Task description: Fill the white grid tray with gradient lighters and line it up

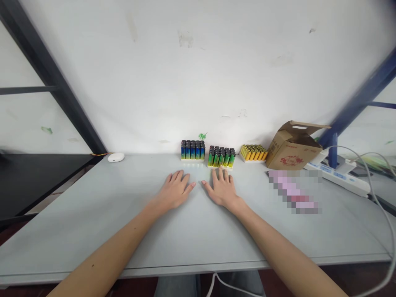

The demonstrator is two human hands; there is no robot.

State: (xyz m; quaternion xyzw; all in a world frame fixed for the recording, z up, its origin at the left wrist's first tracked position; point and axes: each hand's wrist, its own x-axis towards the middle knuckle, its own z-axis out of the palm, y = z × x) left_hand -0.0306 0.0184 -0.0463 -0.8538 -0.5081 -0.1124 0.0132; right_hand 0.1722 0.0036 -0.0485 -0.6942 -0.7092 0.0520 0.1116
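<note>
My left hand (175, 190) lies flat on the grey table (161, 239), fingers spread and nothing in it. Flat beside it rests my right hand (223, 187), also with its fingers apart and holding nothing. Just beyond the right fingertips stands a block of green and black batteries (221, 156) in a white tray; whether a fingertip touches the tray I cannot tell. A block of blue and black batteries (192, 150) stands upright in rows to its left, against the wall. Yellow batteries (254, 152) fill another white tray on the right.
An open cardboard box (292, 150) leans at the back right, next to a white power strip (340, 178) with cables. A blurred-out pinkish object (292, 192) lies in front of the box. At the back left sits a small white case (116, 157). Metal frame posts flank the table.
</note>
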